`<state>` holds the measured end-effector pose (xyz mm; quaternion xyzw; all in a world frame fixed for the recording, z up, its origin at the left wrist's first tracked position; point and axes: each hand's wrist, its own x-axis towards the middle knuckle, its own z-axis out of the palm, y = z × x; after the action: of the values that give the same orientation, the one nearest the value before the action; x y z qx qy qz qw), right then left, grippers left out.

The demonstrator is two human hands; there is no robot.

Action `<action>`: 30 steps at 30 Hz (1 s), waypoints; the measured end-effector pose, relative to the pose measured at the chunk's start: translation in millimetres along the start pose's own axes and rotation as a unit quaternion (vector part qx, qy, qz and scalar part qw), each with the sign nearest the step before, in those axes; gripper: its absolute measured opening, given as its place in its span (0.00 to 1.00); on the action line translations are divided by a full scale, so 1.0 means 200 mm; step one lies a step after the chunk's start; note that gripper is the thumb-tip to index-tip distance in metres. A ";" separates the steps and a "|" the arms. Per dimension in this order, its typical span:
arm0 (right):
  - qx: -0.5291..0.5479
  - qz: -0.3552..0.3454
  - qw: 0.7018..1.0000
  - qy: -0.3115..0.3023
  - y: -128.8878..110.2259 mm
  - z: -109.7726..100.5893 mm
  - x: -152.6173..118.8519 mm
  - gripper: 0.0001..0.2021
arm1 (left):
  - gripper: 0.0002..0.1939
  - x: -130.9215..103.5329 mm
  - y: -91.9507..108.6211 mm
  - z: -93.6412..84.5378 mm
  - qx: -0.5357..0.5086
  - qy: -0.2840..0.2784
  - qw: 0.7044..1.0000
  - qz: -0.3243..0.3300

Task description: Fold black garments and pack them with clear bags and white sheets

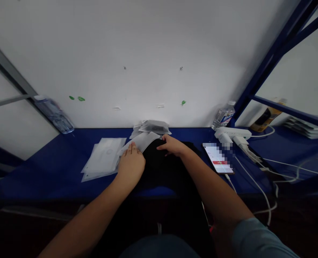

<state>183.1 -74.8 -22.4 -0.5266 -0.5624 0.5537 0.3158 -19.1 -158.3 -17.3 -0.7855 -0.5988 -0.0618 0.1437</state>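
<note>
A translucent frosted plastic bag [147,141] lies aslant at the middle of the blue table, its right end raised and curved. My left hand [132,161] rests on its lower left part, fingers stretched out flat and the thumb hidden. Black cloth [159,165] spreads below and to the right of the bag. Over this cloth, my right hand [172,145] has its thumb and fingers apart, with a fingertip at the bag's right corner. Whether that fingertip touches the bag or the cloth is unclear. Behind lies a small pile of filled frosted bags [155,126].
Flat frosted bags [102,157] lie left on the blue table [54,172]. At right are a phone [216,157] on a cable, a white power strip [234,133] and a clear bottle [225,115]. Another bottle [55,114] leans at left. A white wall [153,53] stands behind.
</note>
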 end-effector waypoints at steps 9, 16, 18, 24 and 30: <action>0.057 -0.049 0.997 0.004 0.03 0.17 0.00 0.20 | 0.23 0.00 0.03 -0.06 0.038 0.007 0.999 0.014; 0.168 -0.003 0.985 -0.037 0.02 0.09 0.03 0.18 | 0.22 -0.03 0.00 -0.06 0.021 -0.006 1.000 0.004; 0.181 0.030 0.983 -0.026 0.02 0.09 0.03 0.17 | 0.23 -0.04 0.00 -0.04 0.003 0.006 1.000 0.018; 0.253 0.100 0.961 -0.046 0.01 0.08 0.03 0.09 | 0.34 -0.10 -0.19 0.06 -0.068 0.010 0.987 0.142; 0.191 0.126 0.962 -0.150 0.01 0.06 -0.01 0.16 | 0.33 -0.10 -0.32 0.14 -0.037 0.021 0.983 0.178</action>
<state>172.1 -80.6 -25.3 -0.4338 -0.4163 0.7589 0.2500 -88.1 -153.8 -39.2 -0.8826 -0.4441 -0.0739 0.1353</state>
